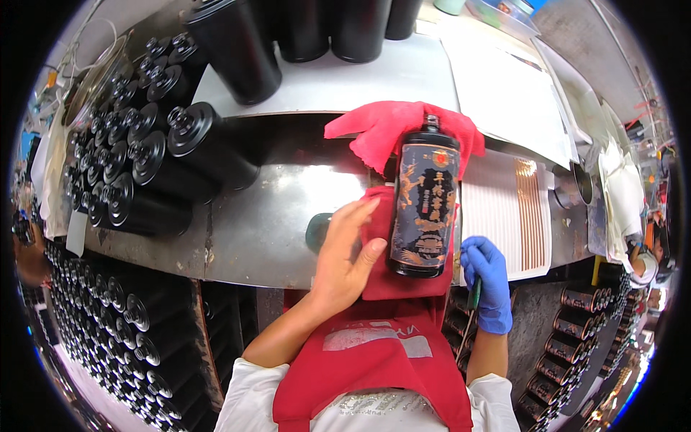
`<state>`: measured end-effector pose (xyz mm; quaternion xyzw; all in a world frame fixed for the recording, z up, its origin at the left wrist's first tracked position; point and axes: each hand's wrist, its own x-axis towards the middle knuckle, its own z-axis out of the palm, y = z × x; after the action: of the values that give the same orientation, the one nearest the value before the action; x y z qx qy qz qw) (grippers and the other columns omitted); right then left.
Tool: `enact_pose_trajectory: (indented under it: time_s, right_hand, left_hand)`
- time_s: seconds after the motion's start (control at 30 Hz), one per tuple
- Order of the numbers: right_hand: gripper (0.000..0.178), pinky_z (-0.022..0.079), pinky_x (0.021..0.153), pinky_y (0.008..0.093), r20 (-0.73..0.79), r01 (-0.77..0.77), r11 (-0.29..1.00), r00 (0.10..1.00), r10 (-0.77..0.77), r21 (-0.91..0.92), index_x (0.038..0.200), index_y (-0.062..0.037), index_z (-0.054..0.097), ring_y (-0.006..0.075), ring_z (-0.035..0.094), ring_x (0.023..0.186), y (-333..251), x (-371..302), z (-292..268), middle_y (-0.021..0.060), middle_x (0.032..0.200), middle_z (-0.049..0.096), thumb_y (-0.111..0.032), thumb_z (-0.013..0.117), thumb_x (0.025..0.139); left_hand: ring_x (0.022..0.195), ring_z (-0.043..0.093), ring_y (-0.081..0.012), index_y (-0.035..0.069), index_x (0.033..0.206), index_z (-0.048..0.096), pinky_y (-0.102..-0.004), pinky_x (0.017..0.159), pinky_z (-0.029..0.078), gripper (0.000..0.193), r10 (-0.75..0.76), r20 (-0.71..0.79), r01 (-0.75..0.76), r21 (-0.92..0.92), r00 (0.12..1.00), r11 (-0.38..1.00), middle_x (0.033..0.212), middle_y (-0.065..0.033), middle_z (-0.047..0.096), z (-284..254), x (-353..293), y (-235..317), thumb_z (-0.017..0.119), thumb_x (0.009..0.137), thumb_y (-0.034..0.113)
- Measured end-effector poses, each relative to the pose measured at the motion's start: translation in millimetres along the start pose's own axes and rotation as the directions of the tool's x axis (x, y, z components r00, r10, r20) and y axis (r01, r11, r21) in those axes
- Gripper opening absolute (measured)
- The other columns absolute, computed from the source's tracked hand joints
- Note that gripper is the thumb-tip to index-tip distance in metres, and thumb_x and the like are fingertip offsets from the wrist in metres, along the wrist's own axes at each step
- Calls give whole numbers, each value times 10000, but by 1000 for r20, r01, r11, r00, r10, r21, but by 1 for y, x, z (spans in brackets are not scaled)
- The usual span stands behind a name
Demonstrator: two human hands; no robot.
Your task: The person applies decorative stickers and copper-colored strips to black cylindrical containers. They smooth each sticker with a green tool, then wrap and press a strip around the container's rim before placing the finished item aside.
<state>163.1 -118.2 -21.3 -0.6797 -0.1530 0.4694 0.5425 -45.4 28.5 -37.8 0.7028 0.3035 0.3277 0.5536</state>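
A black glass bottle (426,205) with a dark label of orange and gold patterns lies in front of me, its neck pointing away. Its neck end rests on a bright pink cloth (374,129), and its base is over a dark red cloth (381,284). Bare and with fingers apart, my left hand (345,255) is just left of the bottle's lower part, holding nothing. In a blue glove, my right hand (486,277) is closed around a thin green-handled tool (473,297), to the right of the bottle's base. The tool's tip cannot be made out.
Many plain black bottles (147,144) stand at left, with more in racks below (122,309). Larger black containers (237,50) stand on a white board at the back. Right of the bottle lies a striped sheet with copper strips (529,216); labelled bottles (568,345) are stacked lower right.
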Motion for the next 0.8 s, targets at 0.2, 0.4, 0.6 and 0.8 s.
enact_pose_trajectory:
  time_s: [0.2, 0.4, 0.6, 0.8]
  right_hand:
    - [225, 410, 603, 160, 47, 37, 993, 998, -32, -110, 972, -33, 562, 34, 515, 685, -10, 10, 29, -20, 776, 537, -48, 668, 775]
    - [218, 426, 654, 171, 186, -124, 992, 976, 117, 28, 992, -15, 560, 37, 514, 706, -2, 21, 16, -10, 806, 552, -35, 654, 796]
    - [271, 422, 652, 175, 138, -1, 1000, 990, 3, -15, 1017, -23, 545, 39, 510, 713, -14, 16, 24, -1, 831, 546, -44, 678, 782]
    - [258, 414, 658, 179, 102, 49, 999, 994, -48, -6, 1006, -42, 554, 39, 486, 717, -34, 42, 18, -14, 859, 529, -65, 675, 778]
  left_hand:
    - [1357, 172, -415, 66, 1464, 177, -451, 1095, 133, 644, 164, 289, -215, 154, 943, 964, 1505, -248, 66, 17, 22, -10, 416, 943, 361]
    - [1383, 159, -360, -15, 1457, 88, -416, 1108, 101, 663, 126, 293, -147, 52, 948, 988, 1509, -222, 118, 14, 25, -19, 334, 963, 354]
    - [1364, 185, -352, -20, 1454, 100, -410, 1108, 96, 639, 128, 296, -168, 115, 947, 979, 1508, -207, 150, 15, 28, -16, 310, 972, 343]
    - [1231, 382, -269, -27, 1444, 83, -354, 1036, 262, 616, -22, 180, 46, -131, 983, 990, 1378, -204, 361, 23, 54, -4, 309, 995, 329]
